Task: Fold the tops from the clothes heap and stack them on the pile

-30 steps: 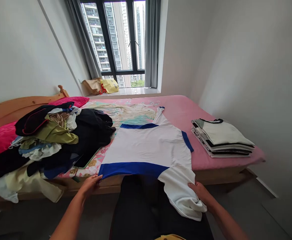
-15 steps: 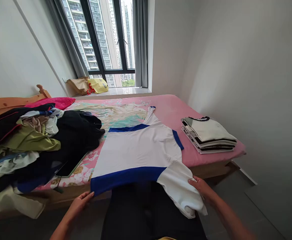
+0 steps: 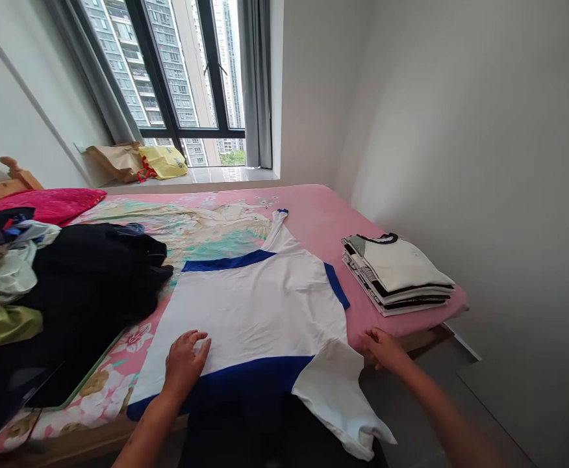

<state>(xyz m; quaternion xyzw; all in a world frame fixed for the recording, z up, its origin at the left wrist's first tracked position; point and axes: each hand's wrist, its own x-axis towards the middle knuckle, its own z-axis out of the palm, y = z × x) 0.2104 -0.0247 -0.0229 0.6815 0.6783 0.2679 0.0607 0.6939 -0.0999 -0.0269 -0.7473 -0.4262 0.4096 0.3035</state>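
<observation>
A white T-shirt with blue bands (image 3: 260, 305) lies spread on the pink bed (image 3: 323, 221), one white sleeve hanging over the front edge. My left hand (image 3: 184, 361) rests flat on the shirt near its blue band, fingers spread. My right hand (image 3: 384, 348) is at the bed's front edge beside the hanging sleeve, its fingers loosely bent on the pink cover and holding nothing I can make out.
A stack of folded shirts (image 3: 396, 273) sits on the bed's right corner. An unfolded heap of dark and coloured clothes (image 3: 60, 286) fills the left side, over a tablet (image 3: 70, 390). Paper bags (image 3: 138, 162) stand on the window sill. A grey wall runs along the right.
The view has swung right and closer. My left hand left the shirt's blue corner and now lies flat on it. My right hand let go of the sleeve and moved up to the bed edge.
</observation>
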